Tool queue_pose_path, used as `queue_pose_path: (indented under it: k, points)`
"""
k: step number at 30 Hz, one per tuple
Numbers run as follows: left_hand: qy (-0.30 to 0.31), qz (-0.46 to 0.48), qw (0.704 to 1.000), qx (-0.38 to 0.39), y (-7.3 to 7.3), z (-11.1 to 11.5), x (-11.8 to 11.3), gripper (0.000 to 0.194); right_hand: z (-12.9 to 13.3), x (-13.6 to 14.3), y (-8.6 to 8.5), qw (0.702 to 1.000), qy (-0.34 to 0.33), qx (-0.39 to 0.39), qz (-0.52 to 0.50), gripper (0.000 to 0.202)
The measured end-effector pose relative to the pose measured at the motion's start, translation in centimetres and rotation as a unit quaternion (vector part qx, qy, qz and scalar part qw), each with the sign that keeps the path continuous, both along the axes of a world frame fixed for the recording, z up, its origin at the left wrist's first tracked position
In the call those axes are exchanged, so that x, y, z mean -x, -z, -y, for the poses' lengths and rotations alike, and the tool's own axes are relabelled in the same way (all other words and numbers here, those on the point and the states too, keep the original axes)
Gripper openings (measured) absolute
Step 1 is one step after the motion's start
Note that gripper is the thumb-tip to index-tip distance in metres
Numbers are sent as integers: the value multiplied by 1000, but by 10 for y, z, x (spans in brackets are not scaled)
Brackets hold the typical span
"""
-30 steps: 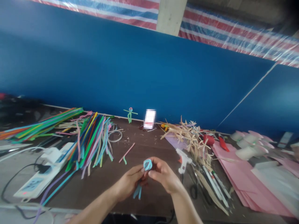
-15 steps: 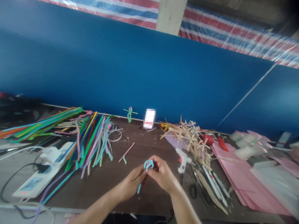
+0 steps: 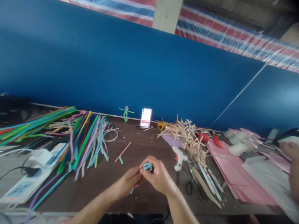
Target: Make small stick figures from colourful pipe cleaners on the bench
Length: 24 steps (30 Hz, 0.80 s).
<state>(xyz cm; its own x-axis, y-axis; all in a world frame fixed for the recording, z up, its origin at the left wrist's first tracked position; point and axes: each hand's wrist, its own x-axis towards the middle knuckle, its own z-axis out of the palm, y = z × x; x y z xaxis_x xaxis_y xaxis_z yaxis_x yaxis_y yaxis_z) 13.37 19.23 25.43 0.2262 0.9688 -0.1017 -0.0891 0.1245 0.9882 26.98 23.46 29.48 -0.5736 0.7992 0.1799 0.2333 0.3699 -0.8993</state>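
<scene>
Between my two hands is a light blue pipe cleaner [image 3: 147, 166], bent into a small flattened loop at the top. My right hand [image 3: 157, 175] pinches the loop with thumb and fingers curled round it. My left hand [image 3: 130, 179] is closed on the same pipe cleaner just below, and a blue tail pokes out under its fingers. Both hands are held together above the dark table [image 3: 98, 193]. Beyond them lie a short pink pipe cleaner [image 3: 123, 151] and a bent green scrap [image 3: 121, 160].
Bundled pipe cleaners [image 3: 86, 140] and a power strip [image 3: 30, 180] lie left. At the back stand a green stick figure [image 3: 125, 114] and a blurred-out bright rectangle [image 3: 146, 117]. Rightward are a glue gun [image 3: 179, 158], straw-coloured flowers [image 3: 184, 133], pink sheets [image 3: 235, 171] and another person's hand [image 3: 289, 151].
The blue loop has tilted and looks flatter, and less of its tail shows. The view has shifted slightly right. Another person's hand has appeared at the right edge.
</scene>
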Motion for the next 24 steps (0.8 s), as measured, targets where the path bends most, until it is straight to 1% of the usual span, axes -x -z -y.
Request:
queue_pose_path:
  k: [3, 5, 6, 8, 11, 13, 14, 16, 18, 19, 21, 22, 23, 24]
  points:
    - [-14, 80, 996, 22, 9, -2, -3, 35, 0, 1, 2, 1000, 26, -7, 0, 9]
    - [-16, 93, 995, 24, 12, -2, -3, 35, 0, 1, 5, 999, 37, 7, -3, 7]
    - [-16, 80, 996, 20, 12, -1, -3, 36, -1, 1, 6, 999, 42, 19, -4, 6]
    - [-18, 18, 1000, -4, 9, 0, -2, 37, -2, 0, 10, 998, 50, 46, -3, 6]
    - [-27, -82, 994, -71, 1, 1, -2, 36, -2, 0, 13, 995, 59, 85, -6, 7]
    - [-30, -112, 988, -105, -2, 0, -2, 33, 0, 0, 14, 993, 61, 101, -19, 7]
    - [-33, -114, 987, -110, -1, -1, -2, 31, 2, 0, 13, 992, 60, 108, -30, 6]
    - [-51, -96, 990, -93, 2, -3, -1, 28, 5, -3, 13, 990, 55, 115, -54, 15]
    - [-87, -54, 994, -49, 9, -6, 1, 27, 7, -11, 15, 990, 59, 116, -57, 27]
    - [-104, -26, 994, -24, 13, -7, 3, 28, 7, -17, 18, 990, 70, 110, -45, 28]
    - [-129, 39, 991, 16, 19, -10, 7, 29, 5, -35, 27, 990, 112, 81, 6, 23]
    - [-136, 72, 988, 24, 20, -11, 10, 29, 3, -46, 33, 987, 142, 54, 42, 21]
    - [-140, 101, 985, 26, 22, -12, 13, 28, 0, -58, 40, 980, 179, 17, 88, 21]
    - [-141, 125, 982, 26, 22, -13, 15, 27, -3, -70, 47, 963, 225, -24, 145, 21]
